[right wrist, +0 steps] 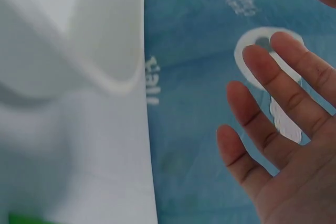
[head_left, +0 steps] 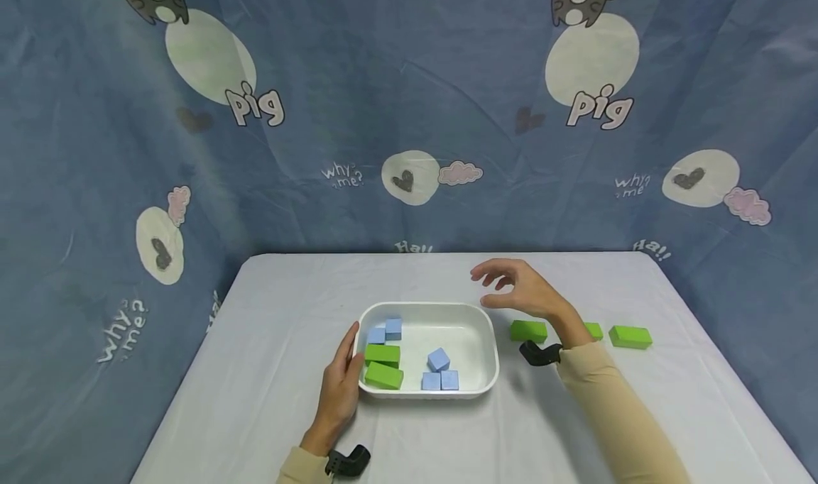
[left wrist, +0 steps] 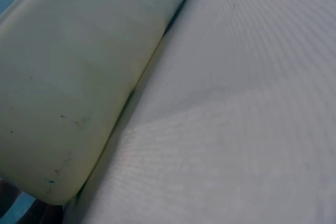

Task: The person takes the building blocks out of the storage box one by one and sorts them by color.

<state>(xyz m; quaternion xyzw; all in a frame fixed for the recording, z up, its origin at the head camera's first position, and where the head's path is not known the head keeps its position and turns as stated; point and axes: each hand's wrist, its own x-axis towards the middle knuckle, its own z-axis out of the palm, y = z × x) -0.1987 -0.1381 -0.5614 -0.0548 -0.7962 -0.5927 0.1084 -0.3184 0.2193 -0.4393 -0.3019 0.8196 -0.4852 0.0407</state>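
My left hand [head_left: 341, 385] rests along the left wall of a white plastic tray [head_left: 415, 394], its fingers outside and its thumb at the rim. The tray's side wall [left wrist: 89, 77] fills much of the left wrist view. Two green blocks [head_left: 383, 356] lie at the tray's left, below a pair of light blue cubes [head_left: 393, 329]. More blue cubes [head_left: 449, 380] sit at its front right. Past the tray's back right corner, my right hand [head_left: 520, 289] hovers, fingers spread and bent, holding nothing. The right wrist view shows its bare palm [right wrist: 304, 182].
On the white table right of the tray lie a green block [head_left: 528, 331], another green block [head_left: 594, 331] partly hidden by my right wrist, and a third green block [head_left: 630, 337]. A blue printed cloth [head_left: 447, 58] hangs behind the table.
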